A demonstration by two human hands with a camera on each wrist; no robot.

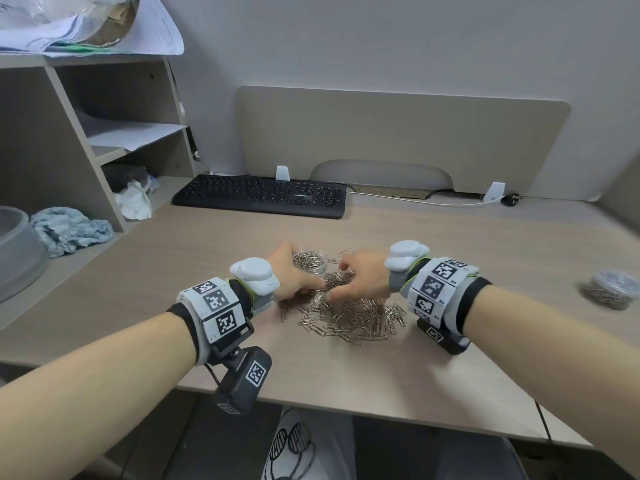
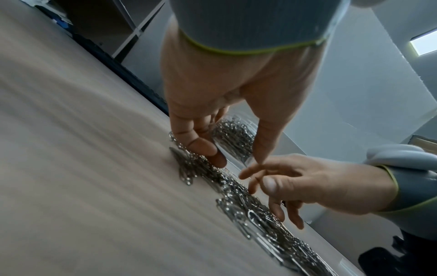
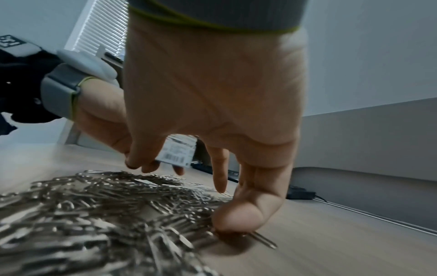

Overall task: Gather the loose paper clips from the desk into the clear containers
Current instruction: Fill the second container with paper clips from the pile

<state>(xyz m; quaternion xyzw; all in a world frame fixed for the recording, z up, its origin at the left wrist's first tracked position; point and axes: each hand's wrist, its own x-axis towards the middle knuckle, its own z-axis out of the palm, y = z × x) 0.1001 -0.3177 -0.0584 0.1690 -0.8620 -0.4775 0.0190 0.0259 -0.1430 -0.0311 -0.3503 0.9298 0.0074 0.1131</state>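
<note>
A heap of silver paper clips (image 1: 349,317) lies on the desk (image 1: 450,244) in front of me. At its far left edge stands an open clear container (image 1: 309,263), partly filled with clips. My left hand (image 1: 291,271) cups it, with the thumb across its near side and the fingers round its left. My right hand (image 1: 360,278) is over the heap, fingers spread and bent down onto the clips. In the right wrist view its little finger (image 3: 241,214) presses on clips (image 3: 106,214). No clip shows between its thumb and fingers. A second clear container (image 1: 611,289), full of clips, stands far right.
A black keyboard (image 1: 259,195) lies at the back, under a grey partition. A shelf unit (image 1: 69,133) with papers stands at the left. A blue cloth (image 1: 69,230) and a grey bowl (image 1: 17,251) sit before it. A white cable (image 1: 433,201) runs along the back.
</note>
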